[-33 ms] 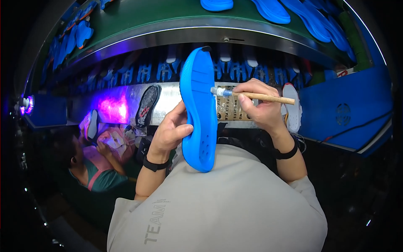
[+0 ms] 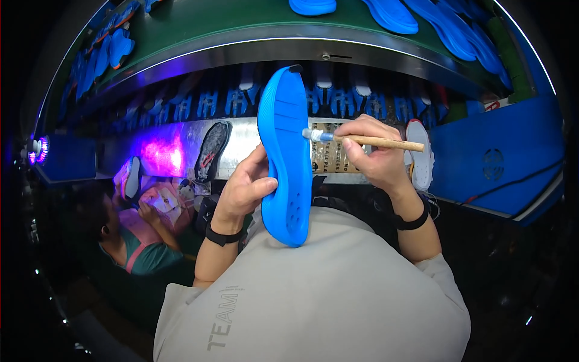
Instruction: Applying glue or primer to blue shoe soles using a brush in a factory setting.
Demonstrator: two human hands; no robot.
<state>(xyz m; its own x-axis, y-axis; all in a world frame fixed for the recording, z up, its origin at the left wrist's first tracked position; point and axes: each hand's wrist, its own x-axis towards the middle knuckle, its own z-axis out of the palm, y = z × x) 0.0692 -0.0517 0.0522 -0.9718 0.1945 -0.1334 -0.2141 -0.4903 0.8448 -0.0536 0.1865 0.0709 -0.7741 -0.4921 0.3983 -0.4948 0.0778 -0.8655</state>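
Note:
A blue shoe sole [image 2: 286, 157] stands lengthwise in front of me, its hollow inner side facing up and right. My left hand [image 2: 244, 187] is closed on its left edge, thumb on the near side; the fingers behind it are hidden. Between the fingers and thumb of my right hand [image 2: 374, 148] is a brush [image 2: 386, 142] with a wooden handle. Its pale bristle end meets the sole's right inner edge, above the middle. Grooves cross the sole's upper part, small holes dot its lower part, and a dark patch marks the top tip.
A green conveyor [image 2: 259, 18] carrying blue soles [image 2: 389, 15] runs across the back behind a metal rail. A dark shoe part [image 2: 213, 151] lies on the metal bench [image 2: 241, 145]; a white-soled shoe [image 2: 420, 154] is at right. Another person [image 2: 145, 235] works at left near purple light.
Almost nothing differs. The sole and brush have shifted very slightly; both hands keep their holds.

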